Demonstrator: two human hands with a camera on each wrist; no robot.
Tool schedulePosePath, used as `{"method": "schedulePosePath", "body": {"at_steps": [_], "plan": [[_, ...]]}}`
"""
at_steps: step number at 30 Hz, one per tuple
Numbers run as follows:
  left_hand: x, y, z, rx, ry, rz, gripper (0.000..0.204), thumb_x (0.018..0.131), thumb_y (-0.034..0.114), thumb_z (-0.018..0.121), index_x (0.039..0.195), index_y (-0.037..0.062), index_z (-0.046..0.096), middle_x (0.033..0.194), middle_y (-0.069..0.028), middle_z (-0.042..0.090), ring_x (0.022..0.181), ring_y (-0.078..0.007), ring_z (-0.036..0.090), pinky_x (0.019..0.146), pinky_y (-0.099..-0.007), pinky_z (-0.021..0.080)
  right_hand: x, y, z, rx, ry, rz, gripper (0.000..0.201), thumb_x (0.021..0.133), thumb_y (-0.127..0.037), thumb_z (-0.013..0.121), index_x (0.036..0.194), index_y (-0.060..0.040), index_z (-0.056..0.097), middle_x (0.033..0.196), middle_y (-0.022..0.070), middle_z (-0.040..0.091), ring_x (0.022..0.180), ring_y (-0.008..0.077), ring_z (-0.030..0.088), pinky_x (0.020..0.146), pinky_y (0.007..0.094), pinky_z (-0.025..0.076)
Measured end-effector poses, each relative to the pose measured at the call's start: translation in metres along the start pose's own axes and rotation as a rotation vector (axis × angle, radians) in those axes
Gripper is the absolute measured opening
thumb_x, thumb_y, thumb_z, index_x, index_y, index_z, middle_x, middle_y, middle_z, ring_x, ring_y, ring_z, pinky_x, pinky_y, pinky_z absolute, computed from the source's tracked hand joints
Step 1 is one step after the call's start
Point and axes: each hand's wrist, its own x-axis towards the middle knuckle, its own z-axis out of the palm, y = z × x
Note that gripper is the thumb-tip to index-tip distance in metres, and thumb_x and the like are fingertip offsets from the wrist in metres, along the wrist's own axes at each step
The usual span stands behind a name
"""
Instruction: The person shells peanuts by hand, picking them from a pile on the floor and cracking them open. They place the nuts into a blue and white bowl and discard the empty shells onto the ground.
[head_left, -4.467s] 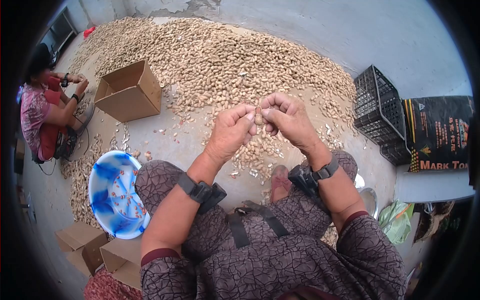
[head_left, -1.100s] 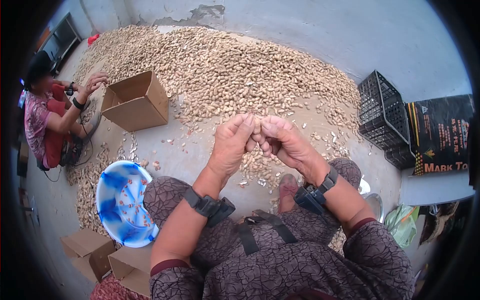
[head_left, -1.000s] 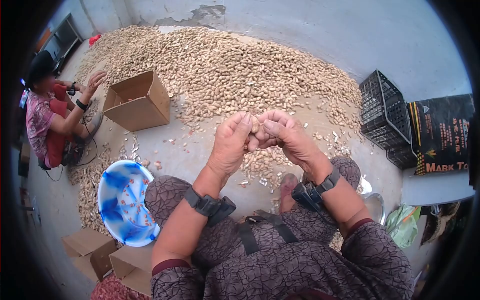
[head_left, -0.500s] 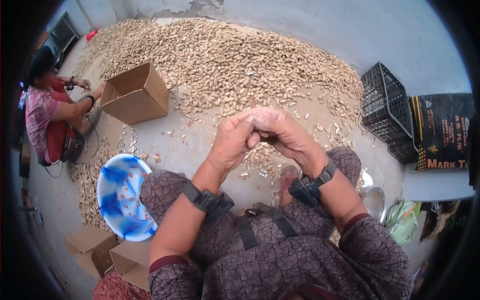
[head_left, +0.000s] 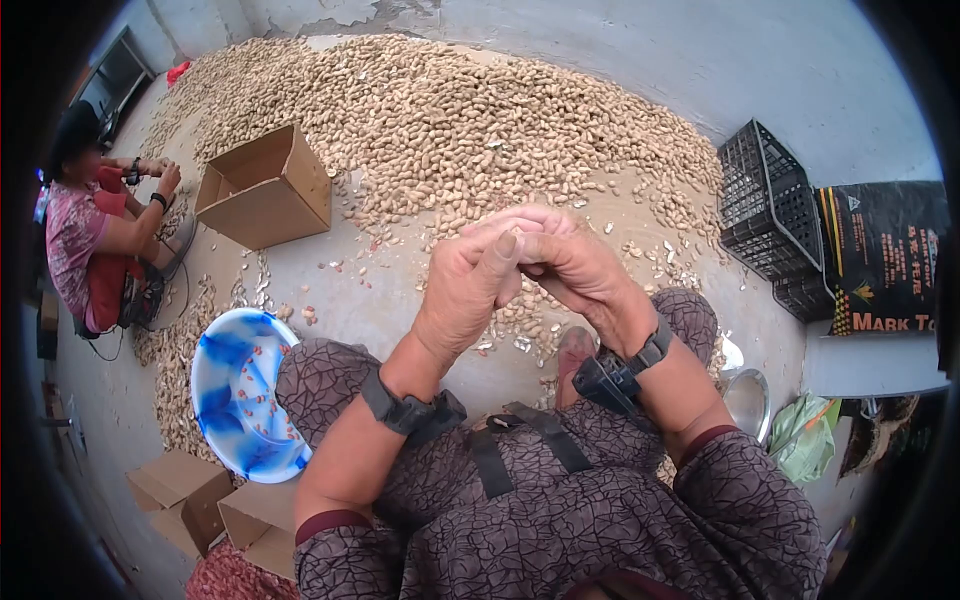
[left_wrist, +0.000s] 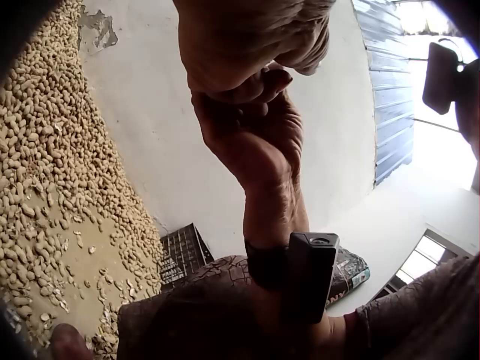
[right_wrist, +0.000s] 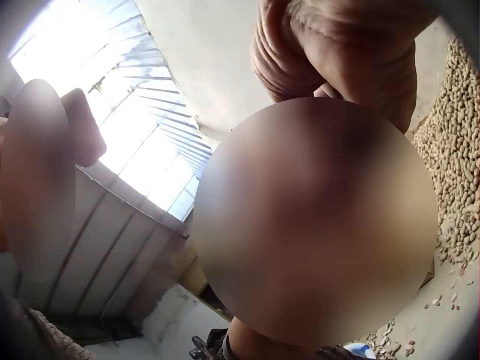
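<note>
My left hand (head_left: 462, 288) and right hand (head_left: 582, 268) meet in front of me above the floor, thumbs and curled fingers together. The peanut held between them is hidden by the fingers. In the left wrist view, my left hand (left_wrist: 259, 41) covers the fingertips of my right hand (left_wrist: 262, 154). The right wrist view shows the curled underside of my right hand (right_wrist: 345, 45), with a blurred patch below it. Beyond the hands spreads a large heap of unshelled peanuts (head_left: 450, 130).
A blue-and-white basin (head_left: 222, 440) with reddish kernels stands at my left knee. An open cardboard box (head_left: 290, 200) stands front left, near a seated person (head_left: 80, 230). Black crates (head_left: 765, 210) and a black sack (head_left: 890, 260) are at right; a metal bowl (head_left: 748, 405) is near my right knee.
The peanut visible between my fingertips a second ago is now covered by them. My hands stay together. The seated person's raised hand has come down, and both of that person's hands are close together.
</note>
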Motion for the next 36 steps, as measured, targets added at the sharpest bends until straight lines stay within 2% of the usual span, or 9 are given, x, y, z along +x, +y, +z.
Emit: {"method": "schedulePosePath", "body": {"at_steps": [7,11,14,17,19,25,31,35,36], "plan": [[-0.005,0.004,0.009,0.157,0.047,0.042,0.019,0.082,0.014,0.058,0.093,-0.0004,0.061,0.065,0.0062,0.047,0.056,-0.0001,0.038,0.048,-0.0161,0.030,-0.002,-0.003,0.011,-0.051,0.074,-0.080,0.026,0.078,-0.010,0.059,0.098,0.0056,0.057,0.086,0.0082,0.060,0.075,0.0120,0.057,0.066,0.0225,0.046],[-0.006,0.003,0.010,0.152,0.055,0.017,0.018,0.082,0.013,0.057,0.094,-0.0003,0.061,0.065,0.0065,0.047,0.058,-0.0003,0.038,0.049,-0.0160,0.031,-0.003,0.000,0.010,-0.120,0.114,-0.113,0.025,0.078,-0.010,0.059,0.097,0.0057,0.058,0.085,0.0084,0.060,0.075,0.0116,0.056,0.065,0.0222,0.045],[-0.005,0.005,0.009,0.168,0.024,0.042,0.020,0.081,0.008,0.055,0.098,-0.0006,0.059,0.069,0.0049,0.050,0.058,-0.0004,0.039,0.049,-0.0155,0.031,-0.003,-0.001,0.006,-0.072,0.092,-0.079,0.028,0.078,-0.013,0.060,0.099,0.0056,0.058,0.084,0.0077,0.060,0.074,0.0109,0.056,0.064,0.0213,0.045],[-0.003,0.014,0.006,-0.015,-0.052,-0.075,0.025,0.080,0.004,0.051,0.103,-0.0016,0.057,0.075,0.0030,0.052,0.058,-0.0004,0.039,0.049,-0.0152,0.032,-0.005,-0.004,0.000,-0.066,0.031,-0.015,0.033,0.079,-0.018,0.061,0.101,0.0054,0.056,0.084,0.0072,0.060,0.075,0.0105,0.056,0.065,0.0214,0.045],[-0.003,0.018,0.002,-0.074,-0.150,-0.136,0.030,0.079,0.001,0.047,0.108,-0.0025,0.054,0.087,0.0003,0.054,0.058,-0.0002,0.039,0.050,-0.0150,0.033,-0.007,-0.009,0.001,-0.018,-0.026,0.009,0.036,0.078,-0.019,0.062,0.103,0.0054,0.055,0.086,0.0072,0.060,0.075,0.0106,0.056,0.065,0.0218,0.046],[-0.002,0.014,0.002,0.023,-0.068,-0.105,0.027,0.077,-0.001,0.045,0.102,-0.0036,0.056,0.103,-0.0015,0.053,0.059,0.0001,0.039,0.051,-0.0147,0.033,-0.007,-0.006,0.007,0.017,-0.045,0.013,0.043,0.077,-0.022,0.065,0.108,0.0050,0.051,0.089,0.0069,0.059,0.077,0.0112,0.056,0.068,0.0225,0.046],[-0.004,0.020,0.001,0.298,-0.120,0.020,0.018,0.076,-0.002,0.049,0.092,-0.0049,0.057,0.100,-0.0004,0.054,0.065,-0.0002,0.041,0.054,-0.0155,0.033,-0.007,-0.001,0.004,-0.020,-0.031,-0.006,0.040,0.077,-0.022,0.065,0.105,0.0043,0.053,0.088,0.0067,0.059,0.079,0.0117,0.056,0.069,0.0234,0.046],[-0.005,0.021,0.002,0.324,-0.126,0.009,0.016,0.076,0.001,0.053,0.090,-0.0053,0.057,0.095,-0.0005,0.055,0.069,-0.0022,0.044,0.057,-0.0172,0.035,-0.009,-0.003,0.009,-0.044,-0.023,-0.014,0.034,0.078,-0.022,0.062,0.100,0.0029,0.057,0.085,0.0051,0.060,0.076,0.0105,0.056,0.068,0.0229,0.045],[-0.004,0.019,0.003,0.331,-0.124,0.085,0.016,0.077,0.004,0.055,0.090,-0.0055,0.057,0.093,-0.0007,0.056,0.070,-0.0032,0.044,0.058,-0.0181,0.036,-0.010,-0.004,0.011,-0.043,-0.022,-0.013,0.034,0.078,-0.022,0.062,0.100,0.0029,0.057,0.085,0.0051,0.060,0.076,0.0105,0.056,0.068,0.0229,0.045]]}}
